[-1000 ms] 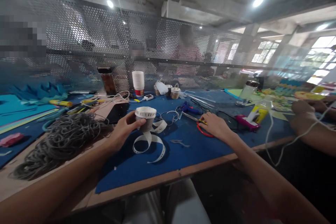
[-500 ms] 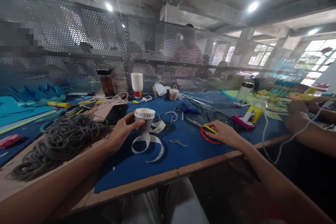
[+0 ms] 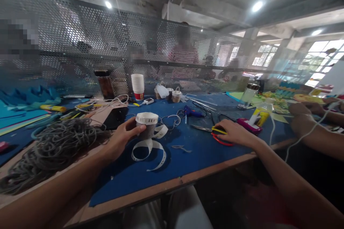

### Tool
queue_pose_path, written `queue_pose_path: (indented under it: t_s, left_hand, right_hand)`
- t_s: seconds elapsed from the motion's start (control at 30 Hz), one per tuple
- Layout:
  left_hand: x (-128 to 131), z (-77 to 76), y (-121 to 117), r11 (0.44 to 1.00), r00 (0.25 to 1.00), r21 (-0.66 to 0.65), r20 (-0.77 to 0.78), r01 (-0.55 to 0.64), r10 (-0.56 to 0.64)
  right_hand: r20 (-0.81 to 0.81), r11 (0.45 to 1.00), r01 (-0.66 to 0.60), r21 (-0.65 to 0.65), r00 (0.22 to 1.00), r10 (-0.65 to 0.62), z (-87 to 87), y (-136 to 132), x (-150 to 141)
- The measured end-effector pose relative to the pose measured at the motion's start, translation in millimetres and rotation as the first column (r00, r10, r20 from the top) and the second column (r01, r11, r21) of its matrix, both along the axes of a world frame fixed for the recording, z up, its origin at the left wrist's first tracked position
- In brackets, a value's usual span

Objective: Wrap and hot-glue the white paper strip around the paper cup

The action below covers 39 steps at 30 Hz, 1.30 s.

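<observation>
My left hand (image 3: 128,132) is closed around a small grey cup (image 3: 146,131), held upright just above the blue table mat. A white printed ribbon (image 3: 147,117) circles the cup's rim, and its loose end curls down in loops below the cup. On the right, my right hand (image 3: 233,131) grips the handles of a pair of scissors (image 3: 204,128) with yellow and red loops. The blades point left and lie low over the mat; contact with it is hard to judge. Short grey yarn pieces (image 3: 181,148) rest between my hands.
A heap of grey yarn (image 3: 53,154) lies left of my left arm. Behind stand stacked paper cups (image 3: 138,87), a dark bottle (image 3: 104,85) and a blue glue gun (image 3: 192,111). A magenta glue gun (image 3: 249,126) sits beyond my right hand. Another person's arm (image 3: 314,130) rests at far right.
My right hand has shifted slightly right, with the scissors turning and moving along. My left hand still holds the cup. The whole view has swung a little.
</observation>
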<state>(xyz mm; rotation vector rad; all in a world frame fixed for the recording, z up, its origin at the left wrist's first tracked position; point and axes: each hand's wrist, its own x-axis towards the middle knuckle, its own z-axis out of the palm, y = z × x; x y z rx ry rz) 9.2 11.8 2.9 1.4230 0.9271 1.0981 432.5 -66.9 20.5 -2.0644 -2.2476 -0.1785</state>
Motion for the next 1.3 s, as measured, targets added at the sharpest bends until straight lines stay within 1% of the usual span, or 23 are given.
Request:
queue_pose_path:
  t_s: [0.03,0.07,0.13,0.2,0.3,0.4,0.53,0.67,0.73,0.83,0.97,1.03,1.07,1.1,1.13,1.17,1.2,1.23,1.3]
  left_hand:
    - [0,0.4,-1,1.000,1.000,-0.006,0.002,0.012,-0.012]
    - [1,1.0,-1,1.000,1.000,-0.009,0.000,0.020,-0.020]
    - [1,3.1,-3,1.000,1.000,-0.009,-0.010,0.029,-0.029]
    - [1,4.9,-5,1.000,0.999,-0.006,-0.022,0.029,-0.029]
    - [0,4.7,-4,1.000,1.000,-0.004,-0.029,0.000,0.000]
    - [-2,1.5,-1,1.000,0.999,-0.001,-0.035,-0.008,0.008]
    - [-4,-1.2,1,1.000,1.000,-0.006,-0.028,0.008,-0.008]
    - [-4,-0.1,0,0.998,0.999,-0.056,0.036,0.042,-0.040]
    - [-4,1.1,0,0.994,0.995,-0.082,0.083,0.066,-0.059]
    - [-3,3.6,0,0.991,0.986,-0.097,0.145,0.093,-0.078]
    - [-2,7.0,0,0.984,0.975,-0.124,0.193,0.132,-0.107]
    - [-2,7.6,0,0.980,0.969,-0.131,0.214,0.152,-0.122]
    - [-2,7.5,0,0.977,0.964,-0.134,0.231,0.164,-0.130]
    - [-2,7.2,1,0.974,0.958,-0.140,0.252,0.176,-0.137]
    - [-3,6.9,1,0.969,0.950,-0.150,0.276,0.194,-0.147]
    - [-3,6.4,2,0.963,0.940,-0.164,0.302,0.215,-0.159]
    - [-4,6.0,2,0.954,0.930,-0.180,0.326,0.239,-0.171]
    - [-5,5.7,2,0.946,0.921,-0.194,0.347,0.258,-0.180]
    - [-5,5.0,3,0.937,0.909,-0.211,0.373,0.277,-0.185]
  right_hand:
    - [0.019,0.998,-0.055,0.014,0.998,0.055,4.5,8,-5]
    - [0.026,0.997,-0.074,0.033,0.997,0.073,8.8,18,-12]
    - [0.044,0.994,-0.087,0.068,0.995,0.084,15.3,41,-28]
    - [0.076,0.993,-0.067,0.095,0.995,0.059,17.3,67,-43]
    - [0.143,0.995,-0.001,0.099,0.990,-0.014,11.7,102,-56]
    - [0.202,0.995,0.055,0.084,0.977,-0.071,1.6,121,-59]
    - [0.221,0.993,0.080,0.083,0.970,-0.096,-7.9,126,-62]
    - [0.141,0.989,0.084,0.120,0.985,-0.100,-7.6,124,-61]
    - [0.065,0.985,0.093,0.147,0.992,-0.104,-3.2,124,-58]
    - [-0.095,0.981,0.094,0.171,0.992,-0.078,7.4,126,-53]
    - [-0.321,0.983,0.029,0.180,0.947,0.031,22.9,125,-61]
    - [-0.432,0.983,-0.058,0.175,0.892,0.130,28.2,122,-72]
    - [-0.497,0.976,-0.123,0.180,0.845,0.198,29.8,119,-80]
    - [-0.671,0.958,-0.216,0.189,0.684,0.287,30.8,117,-88]
    - [-0.800,0.941,-0.253,0.223,0.505,0.325,31.0,115,-95]
    - [-0.873,0.931,-0.288,0.226,0.364,0.324,30.6,113,-103]
    - [-0.917,0.927,-0.294,0.232,0.252,0.310,29.7,112,-109]
    - [-0.936,0.930,-0.283,0.235,0.191,0.295,28.6,111,-115]
    - [-0.945,0.935,-0.258,0.246,0.151,0.290,26.4,110,-122]
